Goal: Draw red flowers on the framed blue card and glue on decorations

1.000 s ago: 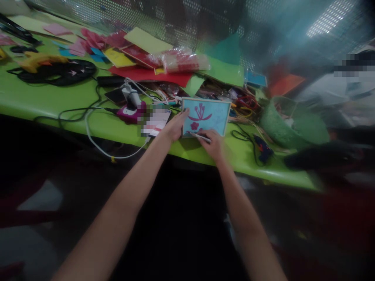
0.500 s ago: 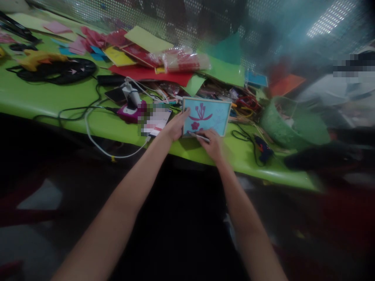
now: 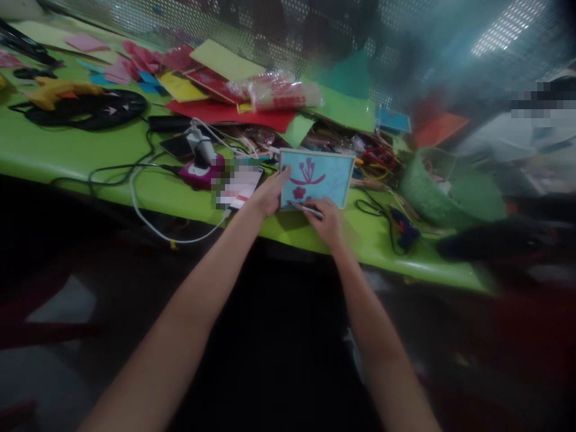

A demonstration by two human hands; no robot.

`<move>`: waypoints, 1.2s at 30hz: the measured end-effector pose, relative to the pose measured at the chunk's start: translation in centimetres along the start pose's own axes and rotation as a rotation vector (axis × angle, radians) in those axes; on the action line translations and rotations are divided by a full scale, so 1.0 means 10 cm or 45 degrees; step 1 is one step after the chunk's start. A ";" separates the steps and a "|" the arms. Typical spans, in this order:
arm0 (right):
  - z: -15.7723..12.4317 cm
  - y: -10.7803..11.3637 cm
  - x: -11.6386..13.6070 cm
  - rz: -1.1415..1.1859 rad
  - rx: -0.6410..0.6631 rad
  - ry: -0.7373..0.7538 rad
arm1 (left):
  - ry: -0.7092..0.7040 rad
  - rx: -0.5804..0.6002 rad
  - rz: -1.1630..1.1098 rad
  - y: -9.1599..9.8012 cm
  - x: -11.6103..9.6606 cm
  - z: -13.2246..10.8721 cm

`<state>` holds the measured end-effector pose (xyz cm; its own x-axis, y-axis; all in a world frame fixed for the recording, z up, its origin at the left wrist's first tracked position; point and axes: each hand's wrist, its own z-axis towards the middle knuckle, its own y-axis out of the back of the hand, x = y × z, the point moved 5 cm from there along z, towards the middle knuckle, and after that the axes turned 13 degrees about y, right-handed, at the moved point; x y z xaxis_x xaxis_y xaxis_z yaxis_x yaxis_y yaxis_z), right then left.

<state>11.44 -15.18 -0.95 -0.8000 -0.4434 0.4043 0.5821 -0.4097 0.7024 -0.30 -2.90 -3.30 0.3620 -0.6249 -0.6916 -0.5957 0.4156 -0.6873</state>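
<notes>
Left hand (image 3: 269, 195): closed on the left edge of the light-blue card (image 3: 320, 179), thumb on the front face, remaining fingers hidden behind the card. The card stands nearly upright on the green table (image 3: 81, 157), near the table's front edge, with its printed face toward the camera. The face carries a pink flower motif inside a pale border.

Right hand (image 3: 328, 223): fingers curled shut around a thin white tool (image 3: 306, 209). The tool lies almost level across the card's lower edge, its tip pointing left, at or just beside the lower flower. Whether the tip touches the card cannot be told, as the area is blurred.

Surroundings:
- Just left of the left hand: a purple device (image 3: 198, 171) with a white plug on top, and a white cable (image 3: 148, 223) that loops over the table edge
- Right of the card: a green basket (image 3: 454, 195), and a dark glue gun (image 3: 405, 231) lying between basket and right hand
- Behind the card: a tangle of coloured wires (image 3: 378, 161), a red paper sheet (image 3: 216, 113) and a clear plastic packet (image 3: 284, 93)
- Far right: another person's pale sleeve (image 3: 508, 141), well apart from both hands
</notes>
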 end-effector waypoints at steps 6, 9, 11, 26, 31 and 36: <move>-0.02 0.01 -0.01 -0.023 -0.013 -0.037 | -0.012 -0.011 0.004 -0.01 -0.01 -0.02; -0.02 0.03 -0.01 -0.017 -0.034 -0.032 | -0.023 -0.017 0.005 -0.01 0.00 -0.01; -0.02 0.04 0.00 -0.026 -0.042 -0.043 | -0.026 -0.024 0.005 -0.01 0.00 -0.01; -0.02 0.03 -0.02 -0.017 -0.039 -0.032 | -0.021 -0.014 0.007 -0.01 0.00 -0.01; -0.01 0.01 -0.01 -0.021 -0.022 -0.033 | -0.016 -0.009 0.005 -0.02 0.00 -0.01; 0.00 0.00 0.00 0.008 -0.029 -0.004 | -0.015 -0.015 0.005 0.00 0.00 0.00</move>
<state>11.47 -15.19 -1.00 -0.7968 -0.4433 0.4106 0.5902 -0.4248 0.6865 -0.26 -2.93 -3.30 0.3677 -0.6155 -0.6971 -0.6057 0.4104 -0.6817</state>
